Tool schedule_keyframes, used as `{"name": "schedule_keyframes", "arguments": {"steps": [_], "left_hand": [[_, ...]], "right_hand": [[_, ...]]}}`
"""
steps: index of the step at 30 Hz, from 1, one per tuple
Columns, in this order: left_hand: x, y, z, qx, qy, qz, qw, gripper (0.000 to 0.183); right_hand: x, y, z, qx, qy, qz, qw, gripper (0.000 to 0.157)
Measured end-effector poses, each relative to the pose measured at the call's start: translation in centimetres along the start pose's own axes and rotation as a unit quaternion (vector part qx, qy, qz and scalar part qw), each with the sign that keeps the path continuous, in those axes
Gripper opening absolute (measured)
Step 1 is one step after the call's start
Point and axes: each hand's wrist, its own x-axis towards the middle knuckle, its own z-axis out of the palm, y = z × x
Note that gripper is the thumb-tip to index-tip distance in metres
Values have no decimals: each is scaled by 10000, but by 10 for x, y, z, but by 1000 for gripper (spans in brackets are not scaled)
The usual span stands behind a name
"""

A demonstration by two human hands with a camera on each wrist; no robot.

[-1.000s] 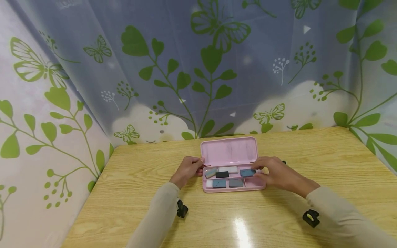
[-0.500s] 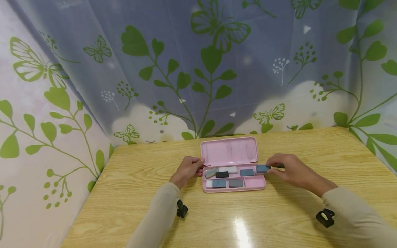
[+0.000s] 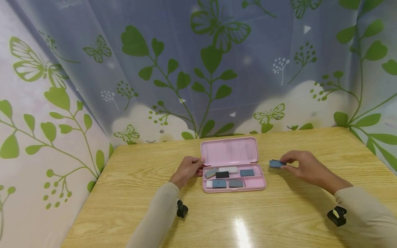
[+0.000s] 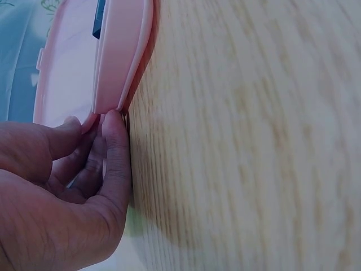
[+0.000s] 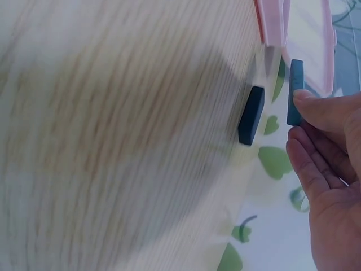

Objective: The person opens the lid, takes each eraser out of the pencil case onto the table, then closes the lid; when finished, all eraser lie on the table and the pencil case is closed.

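A pink pencil case (image 3: 229,151) stands with its lid raised. My left hand (image 3: 187,169) pinches its hinge-side left corner, the thumb at the lid and a finger along the base in the left wrist view. To the right of the case, my right hand (image 3: 305,167) holds a blue eraser (image 3: 275,164) between thumb and fingers, above the table. Below it in the right wrist view, a black eraser (image 5: 251,116) lies on the wood. The case's long back compartment holds a blue eraser (image 3: 246,173), a black eraser (image 3: 222,174), a white eraser (image 3: 227,169) and a grey striped one (image 3: 211,173).
In the front compartments lie a white-and-blue eraser (image 3: 219,184) and a grey eraser (image 3: 236,183); the front right compartment (image 3: 255,182) is bare. A wooden table (image 3: 124,206) carries everything. A curtain (image 3: 173,86) with printed leaves hangs right behind its far edge.
My right hand has carried the blue eraser out of the case's back compartment and off to the right, over the table. The left hand and the case have not moved.
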Motion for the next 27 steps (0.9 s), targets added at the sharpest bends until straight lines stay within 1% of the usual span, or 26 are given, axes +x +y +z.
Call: {"name": "schedule_keyframes", "arguments": {"steps": [4,11,14,27], "left_hand": [[-1,1,0,24,-10,-20,10000,30],[-1,1,1,-11,20,14,10000,31],[-1,0,1,-6,17,13,10000,31],[-1,0,0,45,17,67,10000,31]], "right_hand": [[-3,8,-4,-96,6,189,9998,17],[-8,20,-10,-23,-167,844,9963,18],[-9,25,-11,-28,-188,1027,9945,17],[-16,39,-15,-84,-230,1452,9891,19]]}}
